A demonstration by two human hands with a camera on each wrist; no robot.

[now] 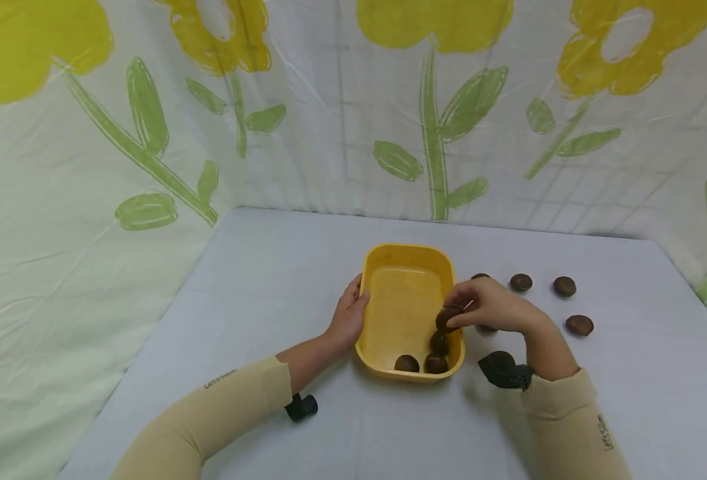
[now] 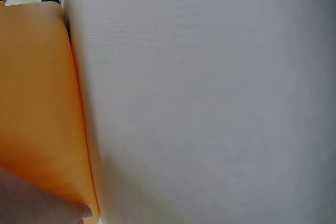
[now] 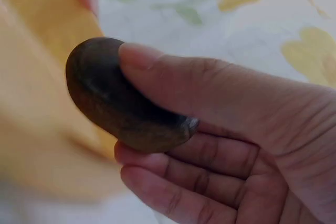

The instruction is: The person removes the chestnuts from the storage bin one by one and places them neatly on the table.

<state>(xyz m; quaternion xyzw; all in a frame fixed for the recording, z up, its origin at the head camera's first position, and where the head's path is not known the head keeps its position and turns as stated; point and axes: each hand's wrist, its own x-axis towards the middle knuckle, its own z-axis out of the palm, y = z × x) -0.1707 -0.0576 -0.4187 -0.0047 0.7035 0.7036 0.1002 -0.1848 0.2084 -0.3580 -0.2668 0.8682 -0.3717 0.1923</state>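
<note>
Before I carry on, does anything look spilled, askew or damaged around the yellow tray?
Nothing stands out. The yellow tray is upright, held by the left hand; three brown pieces lie inside, the right hand pinches another piece. Loose pieces right of the tray show no visible damage.

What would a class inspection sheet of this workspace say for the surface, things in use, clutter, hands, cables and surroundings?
Surface: pale table, looks flat.
Job's things: yellow tray with three brown pieces inside; loose pieces lie on the table to its right.
Clutter: nothing seen.
Hands: left hand holds the tray's left side; right hand pinches another brown piece at the tray's right edge.
Cables: nothing seen.
Surroundings: white hanging sheet printed with yellow flowers.
</note>
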